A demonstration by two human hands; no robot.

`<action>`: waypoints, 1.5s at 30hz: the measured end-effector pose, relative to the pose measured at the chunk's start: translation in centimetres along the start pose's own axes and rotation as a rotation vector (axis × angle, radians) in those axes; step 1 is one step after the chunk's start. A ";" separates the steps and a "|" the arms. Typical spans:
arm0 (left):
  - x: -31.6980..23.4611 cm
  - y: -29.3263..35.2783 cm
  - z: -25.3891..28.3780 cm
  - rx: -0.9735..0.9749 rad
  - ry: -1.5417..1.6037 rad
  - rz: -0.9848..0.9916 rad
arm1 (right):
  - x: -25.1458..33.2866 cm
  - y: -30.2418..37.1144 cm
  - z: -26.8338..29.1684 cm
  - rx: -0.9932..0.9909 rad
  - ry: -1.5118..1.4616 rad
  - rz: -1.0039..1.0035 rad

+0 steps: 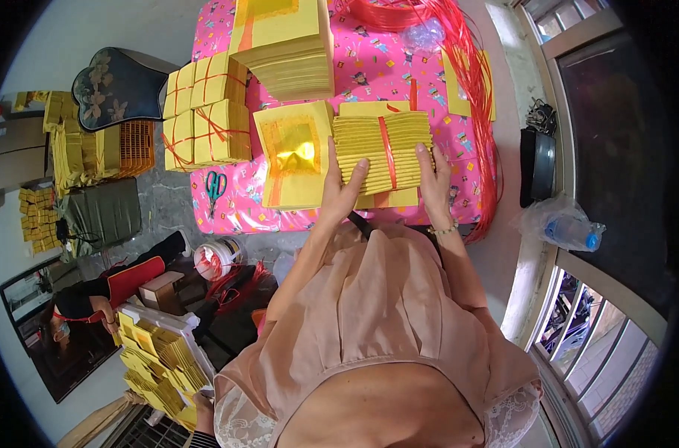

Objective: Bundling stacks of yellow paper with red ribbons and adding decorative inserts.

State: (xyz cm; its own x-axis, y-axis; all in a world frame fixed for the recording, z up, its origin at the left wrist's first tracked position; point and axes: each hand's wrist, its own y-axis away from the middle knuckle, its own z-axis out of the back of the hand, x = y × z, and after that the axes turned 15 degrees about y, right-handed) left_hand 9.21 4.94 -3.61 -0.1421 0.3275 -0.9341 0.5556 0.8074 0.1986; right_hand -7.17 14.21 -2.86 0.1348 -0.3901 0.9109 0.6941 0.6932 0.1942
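A bundle of folded yellow paper [408, 143] lies at the near edge of the table, with a red plastic strip [386, 142] running across its middle. My left hand [342, 188] grips its left side, thumb on top. On the right side my right hand [433, 179] presses in the same way, so the bundle sits between both palms. More yellow paper shows under the bundle's far and near edges. Just left of it is a yellow sheet with a gold foil square [281, 123], partly behind my left hand. Whether the strip is tied underneath is hidden.
A tall stack of yellow paper [302, 71] and red-tied bundles [207, 112] stand on the pink table cover [261, 218]. Teal-handled scissors [215, 193] lie at left. Red strands [480, 112] hang down the right edge. Another person [134, 278] is at the left beyond a bucket [218, 257].
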 end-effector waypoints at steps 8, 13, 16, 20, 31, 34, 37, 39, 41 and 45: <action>-0.5 -0.1 -0.3 0.013 0.061 0.070 | -2.0 -0.4 0.1 -0.023 0.171 0.037; -0.3 -0.3 -0.3 0.026 0.068 0.062 | -2.3 -0.6 0.7 0.025 0.187 0.000; 0.0 0.0 0.1 0.020 0.116 0.107 | -2.2 -0.3 1.0 0.078 0.089 -0.032; 1.6 0.9 0.8 -0.178 0.058 -0.003 | -1.6 1.3 1.4 0.051 -0.140 -0.009; 1.1 2.0 -0.7 -0.101 0.128 0.061 | -3.1 2.6 0.3 0.052 -0.031 0.044; 0.3 2.1 -1.1 -0.088 0.151 0.061 | -4.0 2.5 0.1 0.031 -0.017 0.041; 1.4 2.3 -0.8 -0.177 0.066 -0.002 | -3.8 2.8 0.2 0.025 -0.024 0.052; 1.3 2.5 -1.4 -0.225 0.053 -0.010 | -2.7 3.3 -0.2 -0.029 0.069 0.096; 1.2 2.5 -1.7 -0.276 0.036 -0.017 | -3.2 3.2 -0.5 -0.055 0.027 0.074; 1.1 2.4 -1.8 -0.196 0.116 0.032 | -3.0 3.4 -0.7 -0.105 0.079 0.044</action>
State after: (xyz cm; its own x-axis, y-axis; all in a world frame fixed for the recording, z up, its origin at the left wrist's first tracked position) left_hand 8.94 8.13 -3.68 -0.2268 0.3995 -0.8882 0.3931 0.8720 0.2918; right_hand -4.70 17.31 -5.14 0.2195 -0.4101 0.8852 0.7560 0.6450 0.1114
